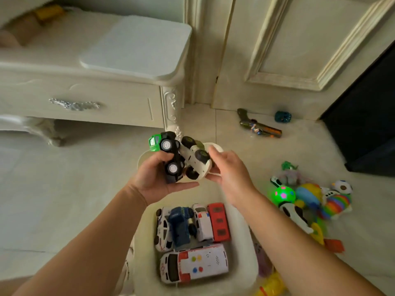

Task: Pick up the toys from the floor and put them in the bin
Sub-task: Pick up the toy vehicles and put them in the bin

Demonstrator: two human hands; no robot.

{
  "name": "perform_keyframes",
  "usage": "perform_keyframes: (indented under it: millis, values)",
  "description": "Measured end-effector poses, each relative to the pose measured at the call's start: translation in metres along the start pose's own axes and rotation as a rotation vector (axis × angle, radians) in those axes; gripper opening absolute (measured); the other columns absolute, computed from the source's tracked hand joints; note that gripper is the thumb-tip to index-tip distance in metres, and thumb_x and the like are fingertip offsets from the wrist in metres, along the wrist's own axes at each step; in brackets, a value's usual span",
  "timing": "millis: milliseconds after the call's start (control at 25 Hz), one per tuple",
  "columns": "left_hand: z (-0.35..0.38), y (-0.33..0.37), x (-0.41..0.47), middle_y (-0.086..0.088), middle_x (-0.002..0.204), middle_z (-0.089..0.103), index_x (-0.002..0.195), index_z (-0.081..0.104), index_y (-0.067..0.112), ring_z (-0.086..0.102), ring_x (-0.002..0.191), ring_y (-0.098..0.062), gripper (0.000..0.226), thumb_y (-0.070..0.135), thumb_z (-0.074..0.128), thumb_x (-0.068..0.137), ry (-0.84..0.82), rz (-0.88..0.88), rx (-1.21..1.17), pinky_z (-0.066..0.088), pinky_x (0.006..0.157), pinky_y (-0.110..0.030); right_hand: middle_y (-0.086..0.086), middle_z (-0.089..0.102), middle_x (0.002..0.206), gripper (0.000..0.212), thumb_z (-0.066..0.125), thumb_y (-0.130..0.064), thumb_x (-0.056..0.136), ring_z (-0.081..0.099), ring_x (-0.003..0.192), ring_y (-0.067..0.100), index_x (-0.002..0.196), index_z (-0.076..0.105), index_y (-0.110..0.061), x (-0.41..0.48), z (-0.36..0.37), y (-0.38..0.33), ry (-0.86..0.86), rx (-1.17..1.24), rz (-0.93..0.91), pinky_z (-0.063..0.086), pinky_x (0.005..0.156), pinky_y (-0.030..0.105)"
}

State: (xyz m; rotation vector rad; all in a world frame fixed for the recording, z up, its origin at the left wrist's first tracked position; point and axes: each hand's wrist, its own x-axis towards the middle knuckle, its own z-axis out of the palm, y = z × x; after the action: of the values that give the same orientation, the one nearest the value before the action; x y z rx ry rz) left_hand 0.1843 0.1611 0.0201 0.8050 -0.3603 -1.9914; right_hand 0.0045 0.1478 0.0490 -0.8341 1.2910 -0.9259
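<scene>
The left hand (pixel 158 180) grasped a green truck (pixel 163 145) and the right hand (pixel 230 174) gripped an upturned white car (pixel 195 162), both above the bin (pixel 239 238) of toy vehicles (pixel 192 265)

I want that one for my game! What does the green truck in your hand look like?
The green truck is a plastic-looking toy with a bright green cab, a black body and fat black tyres on pale hubs. It is tipped on its side, cab up-left, two wheels facing the camera. The left hand holds it from below, above the bin, and it touches the white toy car in the right hand.
</scene>
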Motion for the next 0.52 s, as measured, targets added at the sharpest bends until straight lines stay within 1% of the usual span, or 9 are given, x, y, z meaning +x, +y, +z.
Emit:
perform_keyframes:
  millis: [40,120,160,240,320,360,400,440,520]
  values:
    - [-0.012,-0.005,-0.001,-0.015,0.132,0.059,0.12,0.065,0.015,0.055,0.121,-0.036,0.054,0.013,0.07,0.066,0.04,-0.014,-0.01,0.044,0.091,-0.067,0.015,0.066,0.105,0.02,0.066,-0.026,0.09,0.068,0.087,0.023,0.092,0.052,-0.013,0.006,0.007,0.014,0.009,-0.005,0.101,0.059,0.081,0.043]
    - [-0.037,-0.017,-0.001,-0.018,0.127,0.062,0.115,0.067,0.013,0.059,0.115,-0.037,0.042,0.013,0.058,0.073,0.121,-0.061,-0.054,0.048,0.088,-0.063,0.016,0.06,0.115,0.031,0.071,-0.018,0.086,0.066,0.09,0.026,0.108,0.048,-0.018,0.02,0.012,0.04,-0.051,0.047,0.339,0.059,0.076,0.041]
    - [-0.044,-0.021,0.001,-0.018,0.123,0.065,0.113,0.066,0.012,0.061,0.111,-0.036,0.04,0.013,0.056,0.075,0.145,-0.099,-0.069,0.05,0.086,-0.061,0.016,0.058,0.118,0.036,0.071,-0.017,0.085,0.065,0.09,0.027,0.113,0.049,-0.02,0.026,0.009,0.048,-0.123,0.063,0.453,0.058,0.072,0.039]
    - [-0.051,-0.026,0.011,-0.018,0.111,0.068,0.111,0.064,0.009,0.064,0.101,-0.035,0.037,0.013,0.052,0.077,0.189,-0.186,-0.038,0.053,0.086,-0.056,0.014,0.063,0.114,0.032,0.07,-0.021,0.083,0.063,0.088,0.026,0.113,0.058,-0.015,0.039,0.002,0.061,-0.226,0.011,0.607,0.055,0.068,0.035]
    - [-0.053,-0.03,0.031,-0.016,0.101,0.066,0.111,0.061,0.007,0.062,0.093,-0.031,0.03,0.01,0.054,0.082,0.294,-0.234,0.065,0.054,0.085,-0.048,0.011,0.068,0.109,0.032,0.072,-0.025,0.081,0.063,0.091,0.026,0.11,0.064,-0.014,0.055,-0.002,0.071,-0.155,-0.092,0.562,0.055,0.076,0.038]
    - [-0.055,-0.034,0.043,-0.015,0.094,0.065,0.111,0.06,0.006,0.061,0.085,-0.027,0.028,0.009,0.058,0.083,0.4,-0.232,0.158,0.055,0.079,-0.042,0.006,0.069,0.105,0.033,0.074,-0.028,0.08,0.064,0.092,0.024,0.107,0.064,-0.014,0.063,-0.002,0.075,-0.074,-0.242,0.466,0.056,0.076,0.038]
    - [-0.06,-0.042,0.055,-0.012,0.088,0.063,0.111,0.058,0.006,0.06,0.078,-0.024,0.029,0.01,0.064,0.083,0.522,-0.218,0.278,0.055,0.069,-0.036,0.001,0.067,0.098,0.033,0.076,-0.031,0.078,0.064,0.091,0.021,0.103,0.061,-0.014,0.07,-0.001,0.08,0.008,-0.456,0.353,0.057,0.07,0.036]
    - [-0.065,-0.05,0.066,-0.009,0.086,0.063,0.112,0.058,0.007,0.06,0.075,-0.022,0.034,0.014,0.069,0.081,0.629,-0.198,0.423,0.052,0.062,-0.032,-0.004,0.063,0.094,0.036,0.077,-0.034,0.076,0.062,0.089,0.019,0.1,0.055,-0.017,0.074,0.001,0.085,0.077,-0.701,0.236,0.053,0.064,0.031]
    - [-0.074,-0.066,0.082,-0.006,0.093,0.066,0.115,0.057,0.012,0.063,0.079,-0.02,0.046,0.031,0.076,0.078,0.743,-0.162,0.69,0.05,0.06,-0.028,-0.002,0.055,0.103,0.046,0.077,-0.036,0.077,0.058,0.095,0.022,0.107,0.047,-0.018,0.081,0.009,0.102,0.162,-1.159,0.042,0.048,0.069,0.029]
